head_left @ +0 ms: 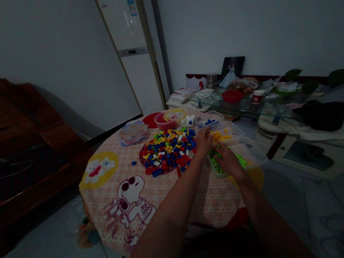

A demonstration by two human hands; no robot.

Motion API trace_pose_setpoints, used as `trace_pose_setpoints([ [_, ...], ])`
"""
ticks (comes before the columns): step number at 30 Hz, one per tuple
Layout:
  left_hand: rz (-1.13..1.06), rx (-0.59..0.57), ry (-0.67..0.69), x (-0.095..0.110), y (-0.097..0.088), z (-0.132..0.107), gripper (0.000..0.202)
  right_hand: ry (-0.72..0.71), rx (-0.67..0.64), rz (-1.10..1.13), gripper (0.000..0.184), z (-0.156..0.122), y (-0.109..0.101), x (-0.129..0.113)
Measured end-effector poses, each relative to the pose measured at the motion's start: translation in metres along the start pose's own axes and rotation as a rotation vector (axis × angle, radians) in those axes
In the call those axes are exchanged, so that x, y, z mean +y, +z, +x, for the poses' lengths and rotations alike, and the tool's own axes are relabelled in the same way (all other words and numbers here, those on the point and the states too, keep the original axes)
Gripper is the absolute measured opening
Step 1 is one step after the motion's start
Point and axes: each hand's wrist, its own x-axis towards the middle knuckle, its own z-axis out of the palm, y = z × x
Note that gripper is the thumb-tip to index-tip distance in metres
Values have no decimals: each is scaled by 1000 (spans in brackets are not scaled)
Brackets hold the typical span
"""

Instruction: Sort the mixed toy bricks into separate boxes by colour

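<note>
A heap of small red, blue, yellow, green and white bricks (166, 151) lies on a round table under a cartoon-dog cloth (127, 198). My left hand (204, 140) reaches to the heap's right edge, beside a clear box of yellow bricks (225, 133); its fingers are curled, and what they hold is hidden. My right hand (228, 160) rests in a clear box of green bricks (246, 161), fingers bent down among the pieces. Whether it grips one is too small to tell.
More clear containers (133, 132), a red bowl (166, 121) and a box with blue bricks (209, 119) stand at the table's far side. A cluttered glass table (246, 99) lies behind, a dark wooden sofa (12, 142) to the left, a standing air conditioner (131, 43) at the wall.
</note>
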Motion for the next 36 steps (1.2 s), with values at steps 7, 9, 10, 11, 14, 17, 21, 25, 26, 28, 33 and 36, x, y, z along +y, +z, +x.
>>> trace_pose_setpoints([
  [7,404,36,0,-15,-43,-25,39,24,-34,-7,45,-1,-4,-5],
  [9,533,65,-34,-24,-56,-33,36,33,-31,-7,45,-1,-3,-5],
  [10,601,76,-61,-29,-61,-37,36,33,-28,-5,45,-1,-2,-4],
  [11,660,76,-88,-33,-65,-40,36,34,-24,-1,44,0,-1,-4],
  [14,754,14,-129,-39,-67,-50,35,37,-11,12,44,0,2,-1],
  [17,747,-48,-123,-37,-60,-61,35,35,-2,14,44,1,4,1],
  [21,700,-88,-106,-29,-51,-78,32,24,1,3,43,0,4,1],
  [25,632,-52,-45,-26,-52,-83,33,6,19,19,42,0,4,1],
  [26,616,-34,-35,-26,-54,-80,34,4,18,22,42,0,3,1],
  [28,612,-3,-22,-27,-63,-72,36,4,11,21,41,0,3,1],
  [33,819,-12,-151,-37,-90,-49,41,13,-3,6,41,0,0,-1],
  [36,900,-67,-202,-46,-99,-44,39,23,-9,11,42,0,0,-2],
])
